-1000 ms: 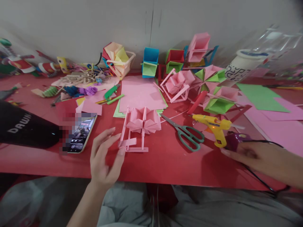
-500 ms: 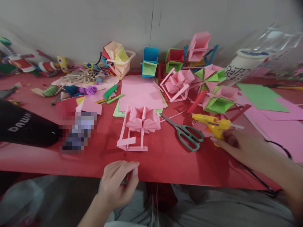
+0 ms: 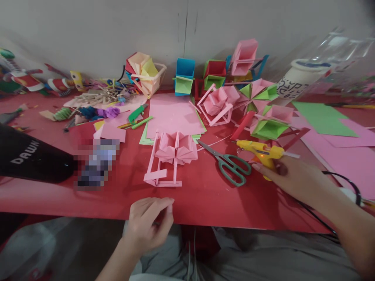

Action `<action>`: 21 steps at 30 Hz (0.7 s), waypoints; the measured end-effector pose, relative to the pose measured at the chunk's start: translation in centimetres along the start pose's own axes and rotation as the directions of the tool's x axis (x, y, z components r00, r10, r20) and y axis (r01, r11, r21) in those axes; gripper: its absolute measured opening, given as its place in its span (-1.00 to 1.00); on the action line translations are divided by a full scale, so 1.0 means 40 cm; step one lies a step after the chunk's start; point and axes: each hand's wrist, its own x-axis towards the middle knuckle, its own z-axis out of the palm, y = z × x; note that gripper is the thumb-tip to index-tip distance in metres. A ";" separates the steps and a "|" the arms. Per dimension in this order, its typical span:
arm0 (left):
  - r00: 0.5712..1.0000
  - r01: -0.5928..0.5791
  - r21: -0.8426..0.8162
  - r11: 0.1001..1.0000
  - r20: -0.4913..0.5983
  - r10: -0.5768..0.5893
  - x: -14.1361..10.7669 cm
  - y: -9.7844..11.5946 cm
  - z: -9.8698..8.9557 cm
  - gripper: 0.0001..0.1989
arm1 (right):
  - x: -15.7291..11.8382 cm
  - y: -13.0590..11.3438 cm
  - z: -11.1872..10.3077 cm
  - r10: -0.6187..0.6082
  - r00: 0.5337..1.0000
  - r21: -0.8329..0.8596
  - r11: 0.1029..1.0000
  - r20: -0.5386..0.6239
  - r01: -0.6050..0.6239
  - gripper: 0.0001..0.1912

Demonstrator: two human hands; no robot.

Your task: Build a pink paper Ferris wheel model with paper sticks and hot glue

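Note:
A yellow hot glue gun [image 3: 260, 148] with a small orange light lies on the red table at the right, its nozzle to the left. My right hand [image 3: 295, 175] is closed about its handle, thumb across the front; the other fingers are partly hidden behind it. My left hand [image 3: 150, 222] rests at the table's front edge, fingers curled and thumb near the index fingertip, with nothing visible in it. Beyond it stands a pink folded-paper wheel on a rolled-paper frame [image 3: 176, 148]. Green-handled scissors [image 3: 234, 168] lie between that model and the glue gun.
Behind lie stacked pink sheets [image 3: 172, 113] and a green utility knife [image 3: 137, 114]. Several paper models [image 3: 184, 76] line the wall. At left are a black tumbler [image 3: 35, 156] and a blurred-out phone [image 3: 99, 162]. A black cord [image 3: 316, 218] runs beneath my right arm.
My right hand has shifted slightly left and closed further around the glue gun's handle. My left hand, the paper model and the scissors stay nearly the same; the view has shifted slightly.

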 end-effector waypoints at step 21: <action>0.981 0.172 0.110 0.979 -0.109 -0.160 0.012 -0.007 0.028 -0.96 | -0.100 -0.204 0.026 -0.457 0.851 0.866 0.501 0.259 0.006 -0.70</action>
